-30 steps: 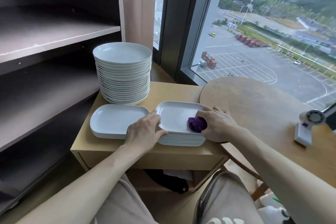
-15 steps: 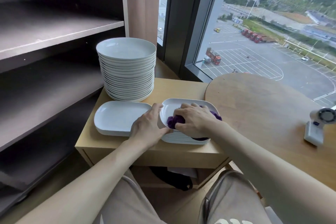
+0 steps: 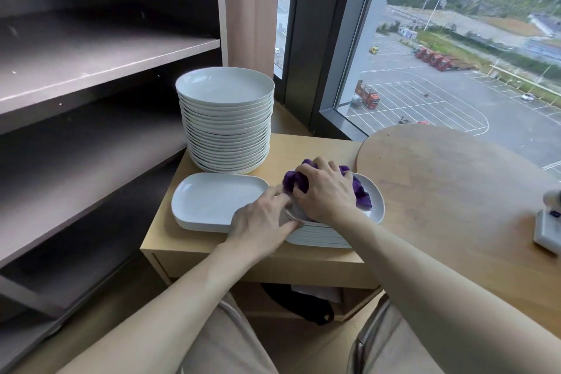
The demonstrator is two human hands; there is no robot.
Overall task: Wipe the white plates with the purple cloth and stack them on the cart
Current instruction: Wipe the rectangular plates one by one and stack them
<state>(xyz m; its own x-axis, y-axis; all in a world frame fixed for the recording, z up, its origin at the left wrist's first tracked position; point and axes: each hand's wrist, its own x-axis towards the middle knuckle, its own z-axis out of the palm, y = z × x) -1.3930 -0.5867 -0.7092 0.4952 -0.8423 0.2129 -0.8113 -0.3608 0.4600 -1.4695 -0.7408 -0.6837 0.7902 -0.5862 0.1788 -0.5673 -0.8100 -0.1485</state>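
now purple cloth under right hand

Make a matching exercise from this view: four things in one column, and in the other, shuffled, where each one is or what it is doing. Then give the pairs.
Things
1. tall stack of round plates
2. purple cloth
3. left hand
4. separate rectangular plate

Places and states
A. pinches the near left rim of the top plate on the low stack
B. lies uncovered at the front left of the cart
C. stands at the back of the cart, next to the shelves
D. bunched under the right hand

Pairs: 1-C, 2-D, 3-A, 4-B
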